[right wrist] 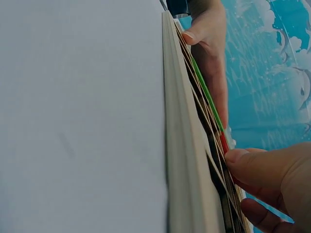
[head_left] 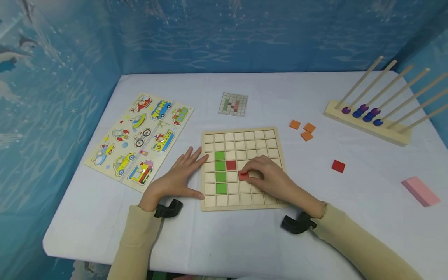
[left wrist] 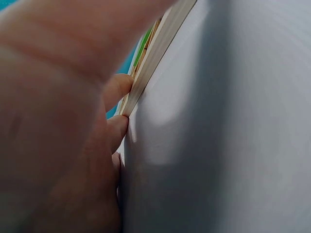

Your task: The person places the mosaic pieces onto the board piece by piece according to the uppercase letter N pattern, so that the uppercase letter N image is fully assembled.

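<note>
Tile [head_left: 243, 176], red, flat and square, lay mid-frame on the grid board [head_left: 222, 200], pinched between the right hand's [head_left: 269, 175] thumb and bent fingers. The board was pale wood ruled into square cells; four green tiles [head_left: 221, 177] ran down a column left of centre, and a duller red tile [head_left: 231, 165] sat up and left of the pinched one. The left hand [head_left: 180, 175], fingers spread, touched the board's left edge, gripping nothing. Both wrist views showed the board's side thickness, which the head view, looking down, barely gave. Seen edge-on at right in the right wrist view, the pinched piece may not have been fully seated.
</note>
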Motion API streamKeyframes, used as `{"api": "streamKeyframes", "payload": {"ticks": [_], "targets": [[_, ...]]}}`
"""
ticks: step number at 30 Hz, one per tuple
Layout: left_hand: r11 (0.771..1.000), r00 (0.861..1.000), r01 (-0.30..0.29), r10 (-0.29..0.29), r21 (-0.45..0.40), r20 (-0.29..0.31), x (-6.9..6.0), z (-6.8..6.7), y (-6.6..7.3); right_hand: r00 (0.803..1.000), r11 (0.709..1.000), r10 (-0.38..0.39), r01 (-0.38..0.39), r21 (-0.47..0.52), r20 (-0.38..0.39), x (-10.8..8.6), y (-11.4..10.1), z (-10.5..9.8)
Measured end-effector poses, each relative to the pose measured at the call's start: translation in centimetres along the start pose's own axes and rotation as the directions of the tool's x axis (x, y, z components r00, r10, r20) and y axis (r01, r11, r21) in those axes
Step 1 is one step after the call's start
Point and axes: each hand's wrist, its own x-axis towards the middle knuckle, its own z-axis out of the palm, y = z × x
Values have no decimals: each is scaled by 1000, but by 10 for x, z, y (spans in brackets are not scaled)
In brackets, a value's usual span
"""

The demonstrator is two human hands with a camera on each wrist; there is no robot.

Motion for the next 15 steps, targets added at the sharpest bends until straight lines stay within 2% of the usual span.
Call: {"api": "streamKeyframes", "payload": {"ticks": [8, 11, 15], "targets": [[1000, 1000, -4, 4, -3, -2, 0, 0, -1, 999, 1000, 14, -13, 16, -36, 4, -3, 2], [1000, 1000, -6, 6, -5, -2, 0, 0, -1, 997, 1000, 17, -17, 7, -76, 1, -4, -10], [1000, 1000, -6, 6, -1, -1, 0, 0, -1, 985, 997, 52, -61, -53, -162, -10, 3, -38]]}}
